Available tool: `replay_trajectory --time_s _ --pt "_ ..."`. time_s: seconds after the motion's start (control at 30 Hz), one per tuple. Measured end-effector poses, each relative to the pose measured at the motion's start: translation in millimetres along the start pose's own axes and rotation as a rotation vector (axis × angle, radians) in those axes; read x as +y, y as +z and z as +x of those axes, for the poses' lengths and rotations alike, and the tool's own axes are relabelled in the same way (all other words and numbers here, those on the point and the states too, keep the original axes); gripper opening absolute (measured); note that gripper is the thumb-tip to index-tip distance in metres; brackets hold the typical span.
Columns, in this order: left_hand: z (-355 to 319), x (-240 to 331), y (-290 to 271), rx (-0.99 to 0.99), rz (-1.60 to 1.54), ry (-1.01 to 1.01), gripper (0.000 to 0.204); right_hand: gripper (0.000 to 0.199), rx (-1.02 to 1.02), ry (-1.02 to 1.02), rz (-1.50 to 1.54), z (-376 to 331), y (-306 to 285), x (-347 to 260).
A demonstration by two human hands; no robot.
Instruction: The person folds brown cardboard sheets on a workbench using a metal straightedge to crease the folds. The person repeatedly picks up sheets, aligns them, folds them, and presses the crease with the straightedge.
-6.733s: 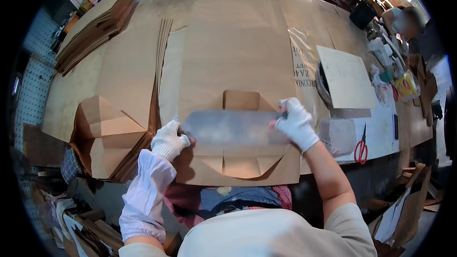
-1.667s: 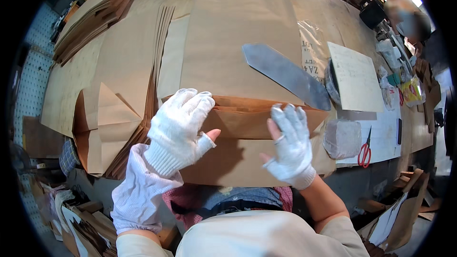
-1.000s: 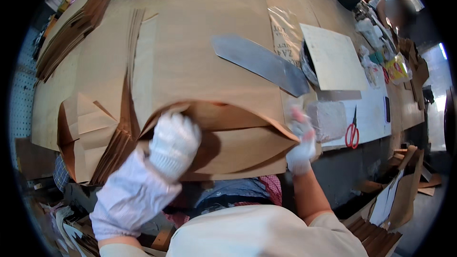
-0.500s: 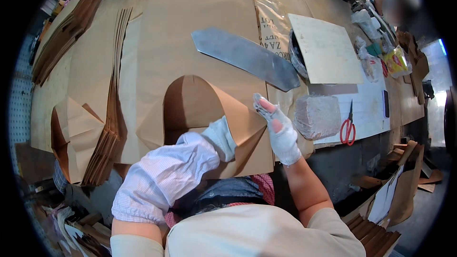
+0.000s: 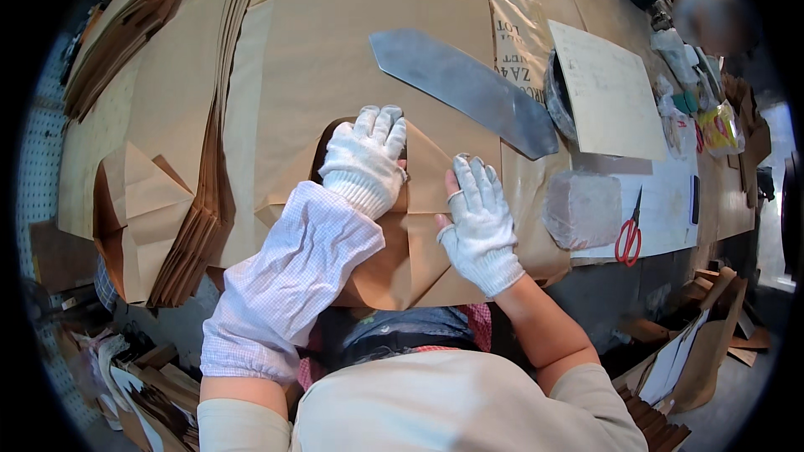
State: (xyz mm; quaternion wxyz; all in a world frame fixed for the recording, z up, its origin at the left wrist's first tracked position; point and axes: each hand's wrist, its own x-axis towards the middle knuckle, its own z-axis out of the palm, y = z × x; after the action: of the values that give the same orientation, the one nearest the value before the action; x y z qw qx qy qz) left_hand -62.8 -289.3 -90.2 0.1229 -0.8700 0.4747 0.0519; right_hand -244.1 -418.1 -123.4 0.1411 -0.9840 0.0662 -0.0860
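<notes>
A large brown kraft paper bag (image 5: 431,255) lies on the table before me, one end spread and folded into creased flaps. My left hand (image 5: 366,155), in a white knitted glove with a checked sleeve cover behind it, rests over the dark opening, fingers stretched out toward the far side. My right hand (image 5: 481,222), gloved too, lies flat on the bag's right flap with its fingers extended. Neither hand holds anything. Just beyond them a grey pointed metal plate (image 5: 465,88) rests slantwise on the paper.
Stacked brown paper bags (image 5: 188,226) stand at the left, one with its end folded open. On the right are a plastic-wrapped block (image 5: 582,209), red-handled scissors (image 5: 629,238) and a pale board (image 5: 607,92) leaning over a round container (image 5: 559,100). Someone is at the far right.
My left hand has come out of the bag's opening and moved up onto it. My right hand has turned palm down onto the right flap. The rounded opening is now partly flattened.
</notes>
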Motion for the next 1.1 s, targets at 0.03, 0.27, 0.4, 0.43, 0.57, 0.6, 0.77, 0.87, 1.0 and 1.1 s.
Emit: replay_trajectory --time_s 0.03,0.27,0.4,0.43,0.57,0.6,0.77,0.87,1.0,1.1 --pt "-3.8 -2.7 -5.3 0.031 -0.004 -0.006 0.063 0.078 0.0 -0.006 -0.002 1.9 -0.2 -1.9" --pt "-103.5 -80.5 -72.3 0.454 -1.49 -0.027 0.08 0.081 -0.057 -0.03 0.025 14.9 -10.1 -5.7" --pt "-133.7 -117.7 47.9 0.205 -1.48 -0.052 0.084 0.084 -0.017 -0.076 0.048 53.0 8.6 -14.1" --pt "-138.1 -117.2 56.4 0.275 -1.413 0.034 0.08 0.085 -0.009 -0.092 0.05 54.7 11.6 -14.0" --pt "-140.9 -98.6 65.5 0.386 -0.731 0.089 0.075 0.085 -0.014 -0.09 0.03 55.2 9.4 -15.6" --pt "-139.8 -94.0 72.4 0.422 -0.67 0.056 0.079 0.085 -0.01 -0.093 0.016 56.7 9.7 -17.3" --pt "-132.9 -77.8 68.9 0.438 -0.544 -0.013 0.092 0.084 0.005 -0.098 0.003 56.9 10.7 -16.3" --pt "-130.9 -70.7 62.5 0.367 -0.475 -0.079 0.095 0.074 -0.006 -0.115 0.039 59.5 6.2 -16.2" --pt "-125.8 -61.8 49.3 0.325 -0.447 -0.145 0.094 0.046 0.159 0.197 0.581 72.8 -0.2 29.6" --pt "-125.4 -63.6 54.9 0.312 -0.36 -0.134 0.097 0.07 0.187 0.466 0.033 104.3 -10.5 94.9"
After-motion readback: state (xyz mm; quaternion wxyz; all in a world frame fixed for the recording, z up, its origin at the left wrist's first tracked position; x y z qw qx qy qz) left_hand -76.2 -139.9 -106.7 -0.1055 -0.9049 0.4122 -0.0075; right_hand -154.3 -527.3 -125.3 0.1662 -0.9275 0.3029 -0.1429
